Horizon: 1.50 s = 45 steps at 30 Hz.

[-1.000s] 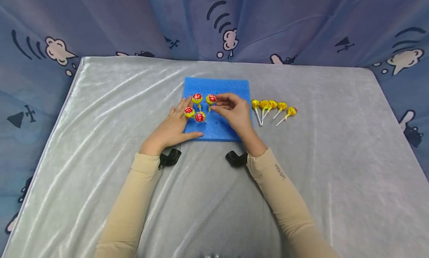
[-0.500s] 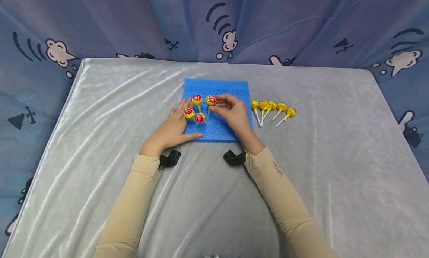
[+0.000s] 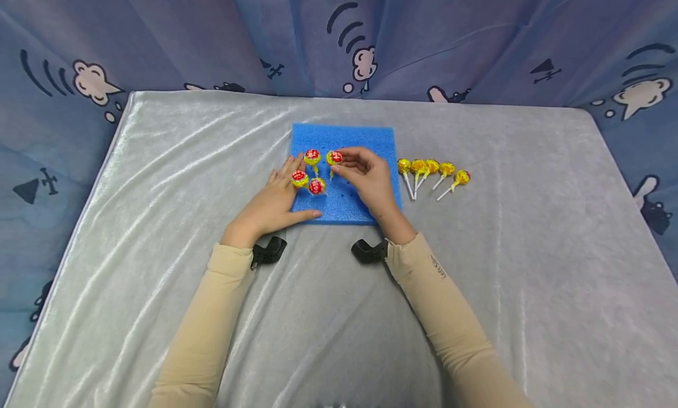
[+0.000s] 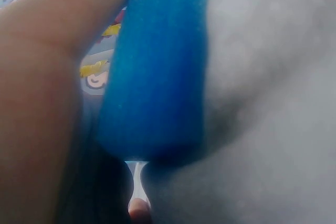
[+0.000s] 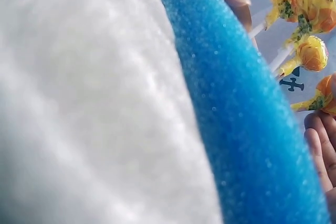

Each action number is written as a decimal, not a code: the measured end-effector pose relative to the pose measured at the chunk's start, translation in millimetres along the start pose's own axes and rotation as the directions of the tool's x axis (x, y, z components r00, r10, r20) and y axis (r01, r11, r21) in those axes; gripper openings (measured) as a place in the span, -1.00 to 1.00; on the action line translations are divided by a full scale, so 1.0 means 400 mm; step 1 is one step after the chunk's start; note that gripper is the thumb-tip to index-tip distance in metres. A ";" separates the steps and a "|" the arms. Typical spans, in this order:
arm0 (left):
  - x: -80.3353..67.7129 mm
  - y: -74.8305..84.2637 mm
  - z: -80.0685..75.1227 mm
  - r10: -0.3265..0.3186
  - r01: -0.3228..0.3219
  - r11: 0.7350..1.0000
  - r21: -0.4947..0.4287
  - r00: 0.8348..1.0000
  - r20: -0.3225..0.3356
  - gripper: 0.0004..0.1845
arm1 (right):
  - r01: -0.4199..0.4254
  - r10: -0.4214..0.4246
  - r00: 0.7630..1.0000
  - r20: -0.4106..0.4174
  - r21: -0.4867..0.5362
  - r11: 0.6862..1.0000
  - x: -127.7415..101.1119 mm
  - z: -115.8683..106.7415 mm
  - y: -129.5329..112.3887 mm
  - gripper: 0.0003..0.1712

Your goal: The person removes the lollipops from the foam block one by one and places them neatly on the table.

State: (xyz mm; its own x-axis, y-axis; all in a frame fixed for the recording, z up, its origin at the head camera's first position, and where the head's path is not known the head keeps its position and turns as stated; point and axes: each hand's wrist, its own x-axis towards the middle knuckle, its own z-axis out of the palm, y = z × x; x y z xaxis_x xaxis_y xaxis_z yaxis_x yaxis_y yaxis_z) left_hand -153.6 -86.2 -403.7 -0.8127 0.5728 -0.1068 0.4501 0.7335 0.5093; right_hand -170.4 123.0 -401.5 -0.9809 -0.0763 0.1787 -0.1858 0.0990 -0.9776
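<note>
fourth lollipop [image 3: 333,157] is pinched by right hand [image 3: 368,178]; left hand [image 3: 272,201] lies flat on foam block [image 3: 365,140]. off-axis push risks bent stick, neighbours toppled.

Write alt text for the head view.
A right hand pinches a lollipop standing in a blue foam block, while the left hand rests flat on its edge. Five more lollipops lie on the grey cloth.

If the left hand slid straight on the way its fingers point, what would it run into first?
Probably the nearest standing lollipop. The left hand lies flat on the blue foam pad's left edge, fingers pointing up and right, fingertips right beside that lollipop; whether they touch it is unclear.
</note>
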 end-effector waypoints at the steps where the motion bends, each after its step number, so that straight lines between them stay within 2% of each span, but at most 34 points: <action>1: 0.000 0.000 0.001 0.002 -0.002 1.000 0.000 1.000 -0.001 0.02 | 0.001 -0.001 1.000 -0.004 0.005 1.000 0.000 0.000 0.000 -0.64; 10: 0.005 0.001 0.008 0.009 -0.009 1.000 0.003 1.000 -0.017 0.00 | -0.009 0.011 1.000 -0.027 0.061 0.998 -0.007 -0.009 0.000 -0.64; 21: 0.003 0.002 0.010 0.005 -0.005 1.000 -0.001 1.000 -0.002 -0.03 | 0.011 -0.001 0.999 -0.054 0.174 0.985 -0.010 -0.022 0.009 -0.65; 27: 0.002 0.002 0.007 0.009 -0.009 1.000 0.000 1.000 -0.004 -0.05 | 0.009 0.009 0.996 -0.091 0.201 0.980 -0.020 -0.030 -0.011 -0.67; 39: -0.003 0.001 -0.001 0.001 -0.001 1.000 0.010 1.000 0.006 -0.15 | 0.029 0.020 0.987 -0.162 0.289 0.957 -0.045 -0.092 -0.055 -0.73; 42: -0.004 0.002 -0.002 0.007 -0.007 1.000 0.010 1.000 0.005 -0.16 | 0.016 0.036 0.985 -0.171 0.291 0.957 -0.055 -0.111 -0.062 -0.74; 45: -0.005 0.003 -0.004 0.008 -0.008 1.000 0.010 1.000 0.001 -0.21 | 0.002 0.037 0.987 -0.157 0.244 0.970 -0.060 -0.137 -0.074 -0.77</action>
State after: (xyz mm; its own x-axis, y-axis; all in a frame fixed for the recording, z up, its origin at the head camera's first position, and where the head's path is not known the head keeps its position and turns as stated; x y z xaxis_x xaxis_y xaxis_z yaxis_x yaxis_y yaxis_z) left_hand -152.0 -87.0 -401.5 -0.8087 0.5791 -0.1034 0.4604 0.7325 0.5014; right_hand -144.4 176.4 -370.9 -0.9840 0.0840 0.1574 -0.1684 -0.1459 -0.9749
